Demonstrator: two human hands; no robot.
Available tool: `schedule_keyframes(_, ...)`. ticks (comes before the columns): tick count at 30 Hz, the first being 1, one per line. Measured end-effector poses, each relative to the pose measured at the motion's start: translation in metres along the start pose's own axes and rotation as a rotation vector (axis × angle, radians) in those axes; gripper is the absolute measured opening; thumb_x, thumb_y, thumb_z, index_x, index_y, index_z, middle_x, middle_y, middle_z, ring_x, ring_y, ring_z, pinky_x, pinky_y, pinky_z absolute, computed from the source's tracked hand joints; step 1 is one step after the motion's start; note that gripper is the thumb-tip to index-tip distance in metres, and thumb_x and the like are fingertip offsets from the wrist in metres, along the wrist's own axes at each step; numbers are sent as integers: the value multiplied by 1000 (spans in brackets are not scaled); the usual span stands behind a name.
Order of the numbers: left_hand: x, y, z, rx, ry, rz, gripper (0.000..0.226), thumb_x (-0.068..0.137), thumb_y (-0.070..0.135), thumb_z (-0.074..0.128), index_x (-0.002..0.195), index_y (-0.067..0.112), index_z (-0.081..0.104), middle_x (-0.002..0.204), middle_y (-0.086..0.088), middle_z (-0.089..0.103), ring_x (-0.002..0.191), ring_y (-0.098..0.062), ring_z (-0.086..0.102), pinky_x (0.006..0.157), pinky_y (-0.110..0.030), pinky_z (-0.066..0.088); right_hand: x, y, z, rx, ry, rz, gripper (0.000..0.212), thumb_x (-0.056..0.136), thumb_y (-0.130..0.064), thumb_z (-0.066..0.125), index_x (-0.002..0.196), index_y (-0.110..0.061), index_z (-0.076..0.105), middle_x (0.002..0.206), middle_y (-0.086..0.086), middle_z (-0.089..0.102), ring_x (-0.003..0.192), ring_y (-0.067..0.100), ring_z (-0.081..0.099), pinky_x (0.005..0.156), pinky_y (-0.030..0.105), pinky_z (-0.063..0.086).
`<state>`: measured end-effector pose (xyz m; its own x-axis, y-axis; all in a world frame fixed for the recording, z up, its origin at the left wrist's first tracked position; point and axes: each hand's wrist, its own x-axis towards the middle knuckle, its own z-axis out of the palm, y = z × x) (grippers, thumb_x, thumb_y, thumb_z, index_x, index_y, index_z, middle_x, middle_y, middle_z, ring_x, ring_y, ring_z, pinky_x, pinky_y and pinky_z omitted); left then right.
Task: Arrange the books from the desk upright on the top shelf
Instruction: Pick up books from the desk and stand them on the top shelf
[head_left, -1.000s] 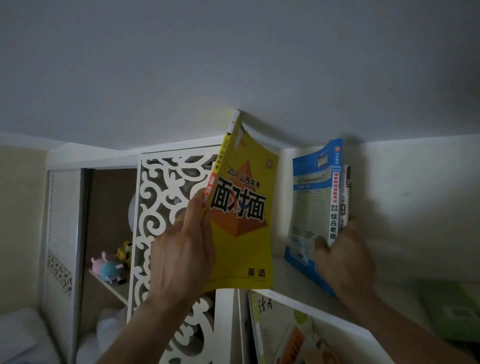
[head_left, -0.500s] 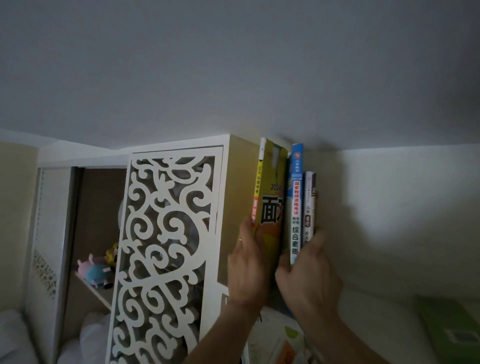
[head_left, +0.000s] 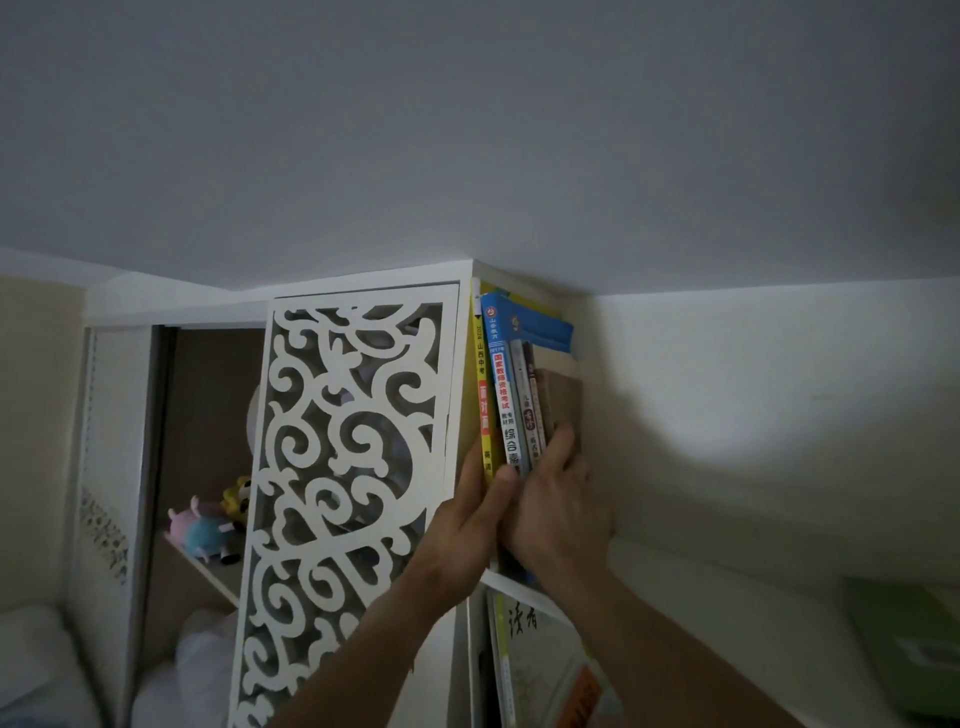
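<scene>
books stand upright on the top shelf (head_left: 511, 581), packed against the carved white panel (head_left: 353, 467): a yellow book (head_left: 483, 405) touching the panel side, a blue book (head_left: 503, 395) beside it, then two thinner books (head_left: 532, 410). the step in hand looks like squaring the row. the left hand (head_left: 467, 525) lies flat, grip released, fingers straight along the yellow spine; the right hand (head_left: 558, 506) presses open-fingered against the outer thin book, grasping nothing. next, i judge, both hands ease off slowly so the row doesn't tip away from the panel, then fetch more. the counter is out of view, the books' lower ends are hidden by the hands, and dim light blurs the thin spines.
</scene>
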<state>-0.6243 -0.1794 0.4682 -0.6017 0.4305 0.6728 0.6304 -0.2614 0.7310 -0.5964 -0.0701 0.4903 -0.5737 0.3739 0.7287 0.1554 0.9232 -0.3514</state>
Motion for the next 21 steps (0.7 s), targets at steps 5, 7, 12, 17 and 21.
schedule_keyframes(5, -3, 1, 0, 257, -98, -19, 65, 100, 44, 61, 143, 57, 15, 145, 14, 54, 128, -6, 59, 106, -33, 53, 1, 46, -10, 330, -338, -90, 141, 56, -77, 77, 154, -47, -20, 160, 2, 29, 139, 26, 46, 107, 50, 50)
schedule_keyframes(7, 2, 1, 1, 303, -146, -41, 62, 101, 27, 63, 146, 28, 20, 146, 2, 53, 130, -17, 59, 104, -39, 55, -3, 67, -17, 520, -433, -140, 145, 53, -64, 90, 152, -59, -15, 159, -10, 35, 137, 15, 51, 105, 46, 53)
schedule_keyframes(12, 4, -7, -5, 276, -148, -35, 49, 100, 20, 64, 136, 29, 31, 138, 1, 60, 121, -13, 65, 94, -37, 61, -5, 73, -27, 581, -506, -172, 145, 50, -42, 99, 152, -59, -2, 148, -15, 51, 132, 11, 56, 105, 47, 53)
schedule_keyframes(17, -11, -8, -3, 421, 0, -24, 55, 102, 32, 61, 139, 48, 23, 122, 18, 61, 95, 7, 67, 78, -11, 55, -10, 57, -21, 601, -449, -149, 146, 48, -44, 98, 152, -55, -4, 142, -11, 56, 128, 15, 60, 105, 48, 53)
schedule_keyframes(21, -26, -13, -3, 552, 41, -44, 59, 98, 43, 63, 147, 32, 31, 128, 2, 70, 104, -11, 72, 89, -30, 61, -24, 59, -24, 571, -406, -172, 130, 60, -44, 97, 153, -53, 6, 133, -10, 64, 116, 9, 67, 97, 41, 58)
